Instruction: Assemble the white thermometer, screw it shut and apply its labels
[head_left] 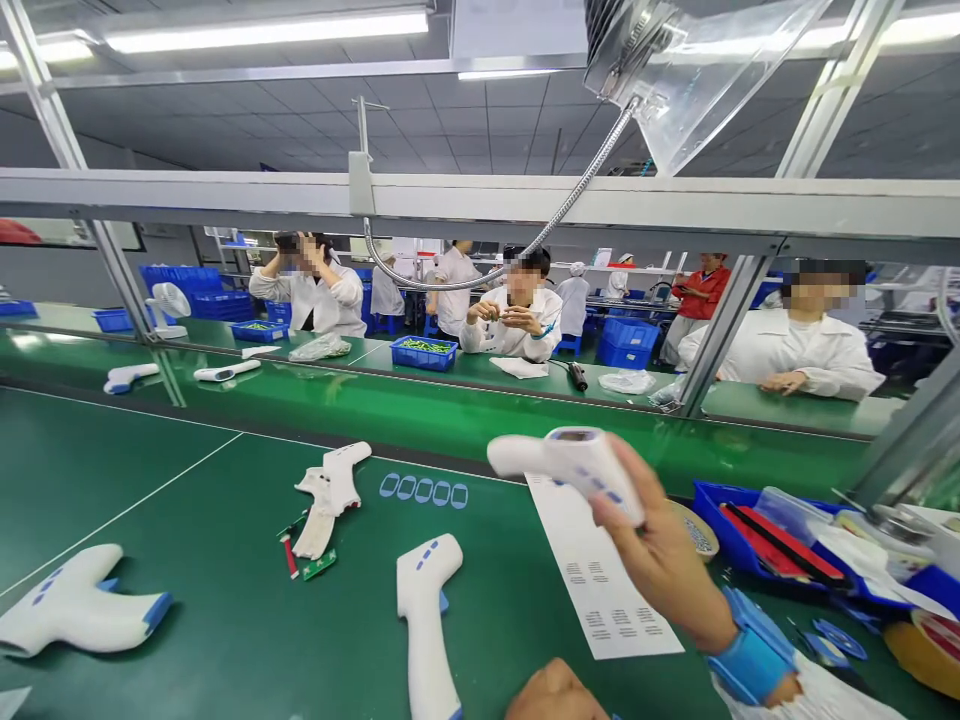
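White plastic forms the infrared thermometer (574, 470) raised in our right hand (660, 550). Its nose points to the left of the frame, and its long axis slants gently down toward the right, where its body sits above and left of our palm. Our fingers (619, 510) wrap closely around that end, gripping it. A blue wrist strap (750, 645) circles the wrist. Below lies a printed paper sheet (600, 570) on the green workbench (225, 510). Our left hand (555, 695) shows only its knuckles at the bottom edge, so we cannot tell its state; it is nearest a second white thermometer (427, 620). Left of centre are separated white housing shells (330, 495) and a row of blue rings (424, 490). A blue tray (720, 530) sits at right. Co-workers in white coats (795, 355) sit across the bench, upper right.
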